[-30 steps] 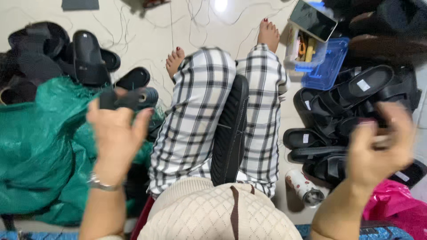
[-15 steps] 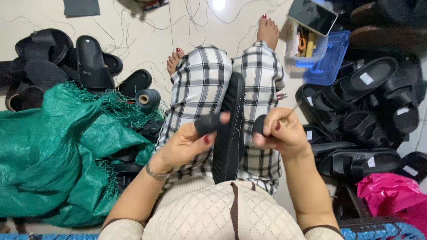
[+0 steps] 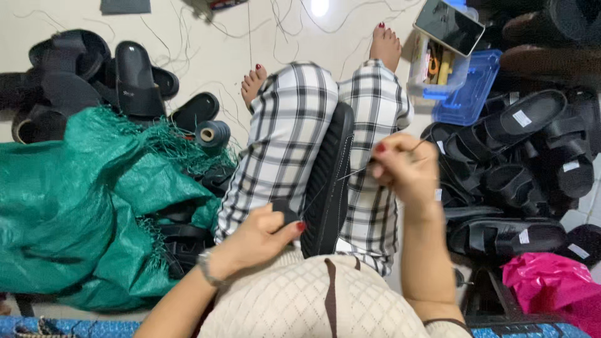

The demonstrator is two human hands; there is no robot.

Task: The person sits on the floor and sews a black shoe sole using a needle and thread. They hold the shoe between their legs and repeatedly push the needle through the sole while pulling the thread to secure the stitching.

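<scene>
A black sandal sole [image 3: 328,181] stands on edge between my legs in checked trousers [image 3: 282,144]. My left hand [image 3: 260,236] is near the sole's close end, with thumb and fingers closed on a small black piece [image 3: 286,211] that touches the sole's left side. My right hand [image 3: 407,172] is to the right of the sole, above my right thigh. Its fingers pinch a thin needle [image 3: 418,146], and a dark thread [image 3: 354,173] runs taut from it back to the sole.
A green woven sack [image 3: 75,206] lies at my left, with a spool of dark thread [image 3: 213,133] beside it and black sandals [image 3: 131,75] beyond. A pile of black sandals [image 3: 519,156] fills the right. A blue box [image 3: 466,94], a phone [image 3: 447,25] and a pink bag [image 3: 544,281] are also there.
Both hands were raised and wide apart, then met over the sole. Now the left hand has dropped to the sole's near end and the right has drawn away to the right with the thread.
</scene>
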